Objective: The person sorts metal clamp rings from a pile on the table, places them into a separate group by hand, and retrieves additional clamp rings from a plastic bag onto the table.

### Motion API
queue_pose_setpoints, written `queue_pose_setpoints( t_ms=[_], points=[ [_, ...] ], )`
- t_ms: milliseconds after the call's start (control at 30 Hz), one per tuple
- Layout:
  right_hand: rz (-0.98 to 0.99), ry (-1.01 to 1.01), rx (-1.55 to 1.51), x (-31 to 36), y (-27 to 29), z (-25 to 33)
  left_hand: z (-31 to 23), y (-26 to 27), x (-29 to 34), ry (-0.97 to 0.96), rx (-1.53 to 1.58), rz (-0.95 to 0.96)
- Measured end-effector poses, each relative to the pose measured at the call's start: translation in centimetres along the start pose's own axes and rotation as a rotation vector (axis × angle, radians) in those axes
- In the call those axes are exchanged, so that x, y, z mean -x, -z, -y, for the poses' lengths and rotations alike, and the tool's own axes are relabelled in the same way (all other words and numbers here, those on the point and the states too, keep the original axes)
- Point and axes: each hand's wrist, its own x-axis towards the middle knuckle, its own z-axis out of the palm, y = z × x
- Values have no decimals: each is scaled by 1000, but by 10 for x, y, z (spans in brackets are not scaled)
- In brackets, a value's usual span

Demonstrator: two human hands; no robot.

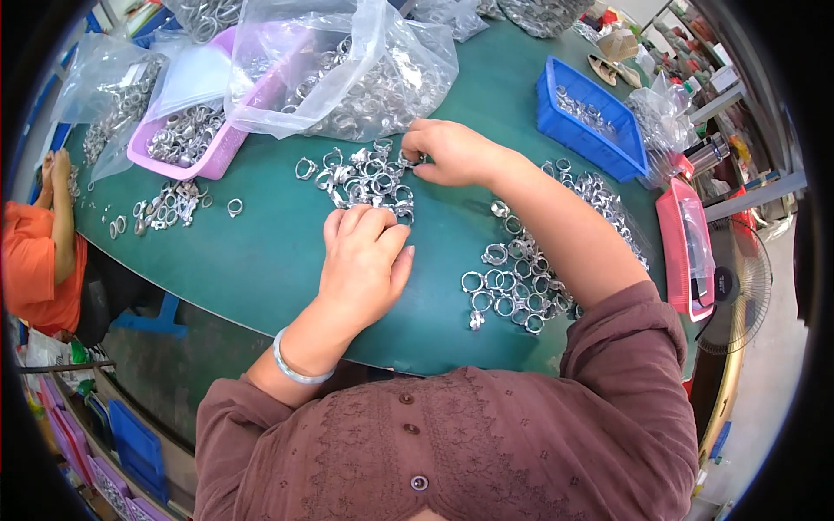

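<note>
Here's the small heap of metal rings [372, 178], lying just on the near side of the clear bag [356, 69], a loose scatter with no single long axis that I can call. The right hand [456, 154] is nearer to that bag, fingers bent at the heap's right edge, while the left hand [360, 265] curls farther below it, at the heap's near edge. Left fingertips are mostly hidden, and whether either hand pinches a ring, I can't tell.

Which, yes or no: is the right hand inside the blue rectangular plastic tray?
No, the right hand is at the pile of silvery metal rings.
</note>
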Motion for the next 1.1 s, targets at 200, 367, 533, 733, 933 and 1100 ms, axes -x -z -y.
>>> queue_pose_setpoints(
  t_ms=[200,367,533,733,933,1100],
  points=[
    [167,-39,112,30,25,-5,1,3,1,-1,13,-9],
    [326,-139,157,46,38,-7,1,3,1,-2,10,-7],
    [239,-141,112,57,34,-14,3,0,2,-13,35,-21],
    [153,-82,63,58,33,-6,4,1,3,-14,23,-30],
    [31,151,60,51,9,-1,4,0,3,-26,7,-32],
    [457,-130,291,69,38,22,0,5,8,-38,-32,-28]
  ],
)
